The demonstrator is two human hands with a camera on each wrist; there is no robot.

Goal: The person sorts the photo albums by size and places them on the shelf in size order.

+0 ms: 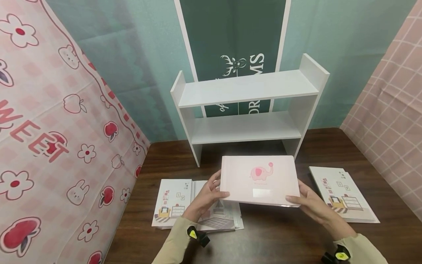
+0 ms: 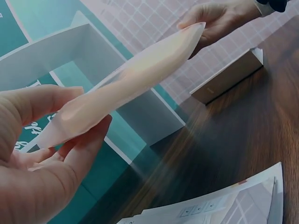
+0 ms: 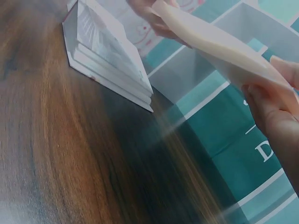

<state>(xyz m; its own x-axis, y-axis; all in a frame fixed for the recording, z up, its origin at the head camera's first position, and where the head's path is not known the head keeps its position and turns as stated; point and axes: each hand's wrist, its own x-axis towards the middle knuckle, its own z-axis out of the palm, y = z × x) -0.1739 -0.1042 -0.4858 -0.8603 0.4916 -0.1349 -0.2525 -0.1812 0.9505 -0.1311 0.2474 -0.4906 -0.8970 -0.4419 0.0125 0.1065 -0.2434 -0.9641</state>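
Note:
A pink book with an elephant drawn on its cover is held up between both hands above the table. My left hand grips its left edge, thumb on the cover and fingers behind. At the opposite edge my right hand grips the lower corner the same way. Both wrist views show the book edge-on; its underside is pinched by the left fingers and, in the right wrist view, by the right hand.
A white two-tier shelf stands at the back of the dark wooden table. White booklets lie at left, partly under my left forearm. More white booklets lie at right. Patterned cloths hang around the table.

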